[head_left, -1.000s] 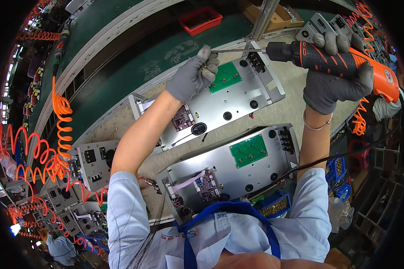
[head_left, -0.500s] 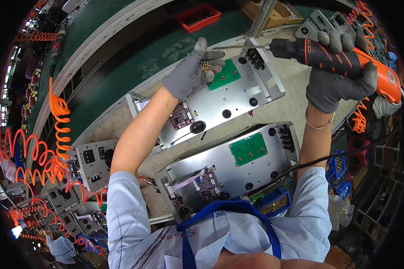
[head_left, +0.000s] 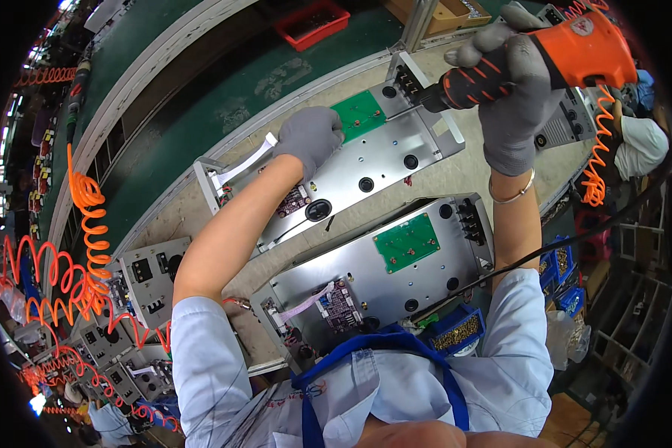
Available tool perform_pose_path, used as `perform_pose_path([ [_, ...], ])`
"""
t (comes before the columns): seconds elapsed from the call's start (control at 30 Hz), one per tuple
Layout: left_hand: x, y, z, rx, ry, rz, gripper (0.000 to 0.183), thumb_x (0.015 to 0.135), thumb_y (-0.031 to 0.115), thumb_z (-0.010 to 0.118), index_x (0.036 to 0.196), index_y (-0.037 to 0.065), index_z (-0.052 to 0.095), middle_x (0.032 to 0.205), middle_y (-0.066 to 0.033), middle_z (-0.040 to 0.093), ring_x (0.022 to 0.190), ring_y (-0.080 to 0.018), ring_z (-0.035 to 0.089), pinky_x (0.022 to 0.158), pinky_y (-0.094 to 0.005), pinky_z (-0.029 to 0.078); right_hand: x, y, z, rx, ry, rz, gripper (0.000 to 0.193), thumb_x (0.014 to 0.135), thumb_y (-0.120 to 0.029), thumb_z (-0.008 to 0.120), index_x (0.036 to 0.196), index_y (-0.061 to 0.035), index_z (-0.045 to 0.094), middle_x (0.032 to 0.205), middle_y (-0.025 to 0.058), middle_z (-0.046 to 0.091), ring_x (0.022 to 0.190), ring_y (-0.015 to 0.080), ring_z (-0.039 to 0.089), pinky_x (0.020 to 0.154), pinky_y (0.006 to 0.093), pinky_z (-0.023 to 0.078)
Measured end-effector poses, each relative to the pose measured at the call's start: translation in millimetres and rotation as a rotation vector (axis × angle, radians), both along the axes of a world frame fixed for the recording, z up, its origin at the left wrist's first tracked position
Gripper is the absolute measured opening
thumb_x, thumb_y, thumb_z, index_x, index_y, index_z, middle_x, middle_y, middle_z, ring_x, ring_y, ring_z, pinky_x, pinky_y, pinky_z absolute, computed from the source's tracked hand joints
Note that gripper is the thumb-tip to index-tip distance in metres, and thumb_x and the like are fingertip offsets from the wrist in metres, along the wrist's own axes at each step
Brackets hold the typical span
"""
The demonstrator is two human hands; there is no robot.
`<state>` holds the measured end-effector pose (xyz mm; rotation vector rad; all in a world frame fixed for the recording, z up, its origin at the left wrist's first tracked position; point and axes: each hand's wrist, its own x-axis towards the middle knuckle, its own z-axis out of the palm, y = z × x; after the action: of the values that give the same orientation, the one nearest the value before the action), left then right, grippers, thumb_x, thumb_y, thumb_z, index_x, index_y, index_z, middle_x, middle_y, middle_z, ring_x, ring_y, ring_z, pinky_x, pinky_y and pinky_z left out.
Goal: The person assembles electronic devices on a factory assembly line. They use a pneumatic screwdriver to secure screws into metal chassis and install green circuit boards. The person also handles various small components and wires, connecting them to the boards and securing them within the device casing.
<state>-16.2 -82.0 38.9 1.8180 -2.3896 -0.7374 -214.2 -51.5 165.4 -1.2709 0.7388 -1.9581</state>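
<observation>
My right hand is wrapped round an orange and black power screwdriver. Its long thin bit slants down to the right edge of a green circuit board on the far metal chassis. My left hand, in a grey glove, is curled closed at that board's left edge, its fingertips tucked under. The small brass screws seen in its palm a moment ago are hidden now. Partly under the left forearm lies a purplish circuit board.
Nearer me lies a second metal chassis with its own green board. Blue bins of screws stand by my right elbow. A red tray sits beyond the workbench. Coiled orange hoses hang at left, and a black cable crosses my right arm.
My left hand has closed over its screws and come down onto the far chassis beside the green board. The screwdriver has swung so its bit points down at the board's right edge.
</observation>
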Motion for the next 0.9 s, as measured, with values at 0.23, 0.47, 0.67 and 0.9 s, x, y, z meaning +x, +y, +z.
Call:
perform_pose_path([
  [0.23,-2.8,0.4,0.0,-0.024,-0.035,-0.031,0.018,0.078,0.02,0.059,0.089,0.009,0.069,0.088,-0.0142,0.065,0.082,-0.0308,0.061,0.073,-0.0416,0.047,-5.5,-7.9,-8.5,-0.008,0.074,0.061,0.039,0.084,-0.025,0.059,0.113,-0.0052,0.043,0.078,0.0043,0.053,0.065,0.0148,0.059,0.055,0.0248,0.049],
  [0.47,-1.7,1.4,0.6,-0.059,-0.038,-0.044,0.017,0.078,0.019,0.059,0.089,0.009,0.068,0.084,-0.0136,0.065,0.08,-0.0302,0.062,0.072,-0.0414,0.047,-16.4,-17.3,-15.9,0.014,0.215,0.109,0.037,0.086,-0.027,0.05,0.111,0.0003,0.046,0.081,0.0089,0.056,0.07,0.0198,0.057,0.065,0.0367,0.049],
  [0.67,3.1,-0.2,-4.2,-0.06,-0.019,-0.041,0.017,0.077,0.02,0.06,0.087,0.008,0.069,0.083,-0.0143,0.065,0.079,-0.0303,0.062,0.072,-0.0413,0.047,13.2,-19.9,0.6,0.174,0.164,0.124,0.025,0.082,-0.014,0.056,0.105,-0.0052,0.048,0.069,0.0047,0.056,0.056,0.011,0.057,0.045,0.0201,0.042],
  [0.9,0.8,-2.9,-7.4,-0.054,0.016,-0.032,0.017,0.075,0.018,0.06,0.086,0.008,0.069,0.081,-0.0146,0.065,0.078,-0.0318,0.062,0.072,-0.0411,0.048,31.8,-45.6,10.7,0.254,0.241,0.132,0.016,0.081,-0.011,0.056,0.093,-0.0009,0.053,0.063,0.0042,0.056,0.05,0.0102,0.055,0.045,0.0215,0.042],
])
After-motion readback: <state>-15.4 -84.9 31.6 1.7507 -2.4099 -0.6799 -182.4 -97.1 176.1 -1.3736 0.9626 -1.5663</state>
